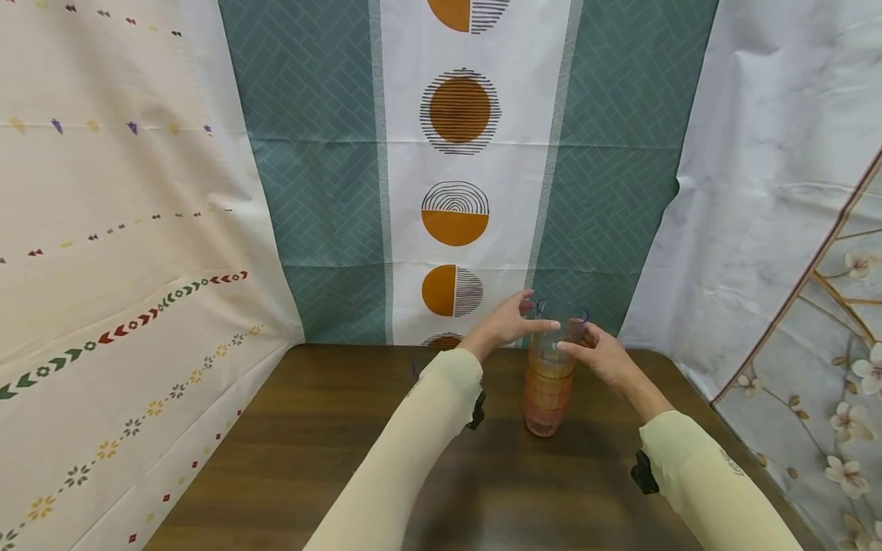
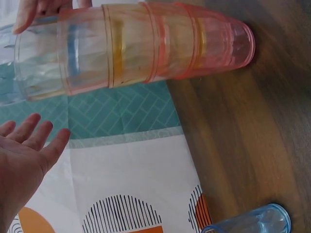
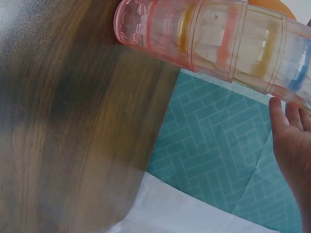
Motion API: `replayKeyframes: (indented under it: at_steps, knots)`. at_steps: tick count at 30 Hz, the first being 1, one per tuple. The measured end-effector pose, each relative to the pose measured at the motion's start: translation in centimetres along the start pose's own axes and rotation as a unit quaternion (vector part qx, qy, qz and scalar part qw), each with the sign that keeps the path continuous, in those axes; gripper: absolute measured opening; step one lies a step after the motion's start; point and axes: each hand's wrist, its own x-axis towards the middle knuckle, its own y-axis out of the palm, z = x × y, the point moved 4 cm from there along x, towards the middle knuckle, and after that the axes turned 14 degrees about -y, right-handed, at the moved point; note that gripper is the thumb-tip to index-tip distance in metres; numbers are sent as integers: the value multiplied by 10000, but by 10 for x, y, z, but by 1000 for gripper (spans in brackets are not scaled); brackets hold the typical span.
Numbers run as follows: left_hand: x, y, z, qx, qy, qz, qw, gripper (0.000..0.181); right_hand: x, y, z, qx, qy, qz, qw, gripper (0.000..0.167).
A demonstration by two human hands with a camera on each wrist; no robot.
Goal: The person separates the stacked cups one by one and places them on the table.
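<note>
A tall stack of nested clear plastic tumblers (image 1: 550,390) stands upright on the table, pink at the bottom, yellowish and pink above, blue-rimmed at the top. My left hand (image 1: 506,325) is beside its upper left side; in the left wrist view that hand (image 2: 24,162) shows spread fingers, apart from the stack. On the opposite side is my right hand (image 1: 609,360), its thumb in front of the upper tumblers. The right wrist view shows the extended fingers (image 3: 278,114) of that hand at the stack's side. A separate blue tumbler (image 2: 257,221) is left of the stack, mostly behind my left arm in the head view.
The brown wooden table (image 1: 310,459) ends against a green and white patterned cloth (image 1: 331,229) behind the stack. Patterned cloths hang at both sides, a cream one (image 1: 138,268) to the left and a flowered white one (image 1: 792,306) to the right.
</note>
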Motion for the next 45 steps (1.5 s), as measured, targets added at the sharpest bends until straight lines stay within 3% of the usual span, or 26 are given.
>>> replayKeyframes:
  at_steps: [12, 21, 45]
  knots:
    - [5, 12, -2, 31, 33, 103, 9999, 89, 0, -1, 0, 22, -20, -1, 10000, 75]
    - [7, 16, -7, 100, 250, 51, 9996, 85, 0, -2, 0, -47, 11, 37, 10000, 80]
    - [2, 15, -8, 110, 86, -208, 9997, 81, 0, 0, 2, 17, 3, 48, 10000, 78]
